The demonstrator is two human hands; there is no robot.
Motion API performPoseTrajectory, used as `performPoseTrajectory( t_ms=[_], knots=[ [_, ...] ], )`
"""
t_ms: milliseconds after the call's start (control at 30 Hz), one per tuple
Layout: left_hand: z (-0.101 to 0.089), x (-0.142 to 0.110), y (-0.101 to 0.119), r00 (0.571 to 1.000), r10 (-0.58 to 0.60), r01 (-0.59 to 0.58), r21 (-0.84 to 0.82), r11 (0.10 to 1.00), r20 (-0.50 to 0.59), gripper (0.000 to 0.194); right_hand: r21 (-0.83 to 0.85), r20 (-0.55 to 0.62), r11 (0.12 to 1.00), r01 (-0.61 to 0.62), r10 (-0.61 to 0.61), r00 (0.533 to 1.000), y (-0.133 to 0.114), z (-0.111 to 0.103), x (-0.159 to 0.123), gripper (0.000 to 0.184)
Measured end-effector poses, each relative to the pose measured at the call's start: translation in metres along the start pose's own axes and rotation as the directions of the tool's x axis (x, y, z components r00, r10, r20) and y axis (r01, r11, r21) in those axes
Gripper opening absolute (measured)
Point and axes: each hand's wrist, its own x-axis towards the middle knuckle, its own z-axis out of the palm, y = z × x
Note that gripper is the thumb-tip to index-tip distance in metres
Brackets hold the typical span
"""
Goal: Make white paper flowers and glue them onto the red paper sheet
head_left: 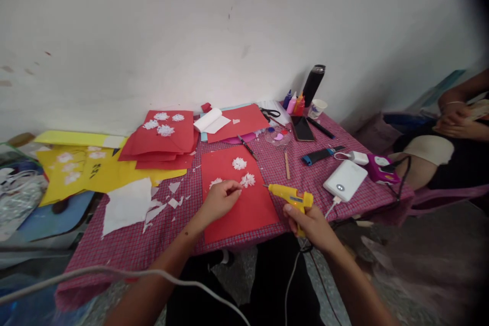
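My right hand [311,221] is wrapped round the handle of a yellow hot glue gun [288,193], its nozzle pointing left over the right edge of a red paper sheet [233,219]. My left hand [221,201] rests above that sheet with fingers bent and drawn together; whatever may be between the fingertips is hidden. Close to those fingertips lies a white paper flower [248,180]. Another white flower [239,163] sits higher on the sheet, and a third white flower [216,182] is partly covered by my left hand.
Left are torn white paper [128,206], yellow sheets [103,175] and a red paper stack [160,147] bearing white flowers. Right are a utility knife [323,155], phone [302,129], power bank [346,181] and purple power strip [383,169]. A white cable [168,276] crosses in front. Another person's hands [458,117] are far right.
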Motion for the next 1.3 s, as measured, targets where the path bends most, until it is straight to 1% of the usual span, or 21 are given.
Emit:
performPoseTrajectory(
  t_ms=[100, 267, 333, 433, 533, 633, 733, 800, 1000, 1167, 1300],
  knots=[
    [0.004, -0.001, -0.003, 1.0, -0.022, 0.022, -0.034, 0.999, 0.004, 0.015, 0.042, 0.007, 0.999, 0.006, -0.006, 1.0, 0.0, -0.001, 0.003, 0.043],
    [0.011, -0.001, -0.009, 0.997, -0.075, 0.076, -0.095, 0.993, 0.008, 0.027, 0.018, 0.021, 1.0, 0.012, -0.012, 1.0, 0.004, -0.002, 0.003, 0.046],
    [0.012, -0.001, -0.009, 0.996, -0.086, 0.089, -0.098, 0.991, 0.032, 0.023, 0.013, 0.025, 1.0, 0.008, -0.008, 1.0, 0.005, -0.002, 0.002, 0.047],
    [0.011, -0.002, -0.006, 0.997, -0.071, 0.074, -0.088, 0.993, 0.037, 0.015, 0.003, 0.031, 1.0, 0.007, -0.007, 0.999, 0.007, -0.002, 0.002, 0.048],
    [0.011, -0.003, -0.002, 0.999, -0.031, 0.032, -0.03, 0.999, 0.016, 0.014, 0.003, 0.03, 1.0, 0.023, -0.023, 0.999, 0.01, -0.002, 0.003, 0.05],
    [0.012, -0.002, 0.004, 0.997, 0.055, -0.049, 0.112, 0.993, -0.049, 0.011, -0.001, 0.023, 1.0, 0.025, -0.025, 0.999, 0.011, -0.002, 0.003, 0.051],
    [0.016, 0.002, 0.009, 0.984, 0.148, -0.114, 0.298, 0.948, -0.094, 0.009, 0.002, 0.027, 1.0, 0.025, -0.025, 0.999, 0.01, -0.002, 0.003, 0.053],
    [0.02, 0.004, 0.01, 0.978, 0.188, -0.142, 0.37, 0.918, -0.092, 0.008, 0.006, 0.031, 0.999, 0.032, -0.032, 0.999, 0.008, -0.001, 0.003, 0.053],
    [0.031, 0.013, 0.006, 0.967, 0.255, -0.224, 0.415, 0.882, -0.02, 0.013, 0.004, 0.02, 0.999, 0.043, -0.044, 0.999, 0.005, 0.001, 0.001, 0.051],
    [0.034, 0.019, 0.005, 0.97, 0.241, -0.22, 0.397, 0.891, -0.003, 0.016, 0.024, 0.026, 0.997, 0.078, -0.079, 0.997, 0.007, 0.002, 0.001, 0.044],
    [0.034, 0.017, 0.005, 0.971, 0.239, -0.227, 0.431, 0.873, 0.027, 0.018, 0.04, 0.015, 0.997, 0.073, -0.074, 0.997, 0.006, 0.002, 0.001, 0.04]
  ],
)
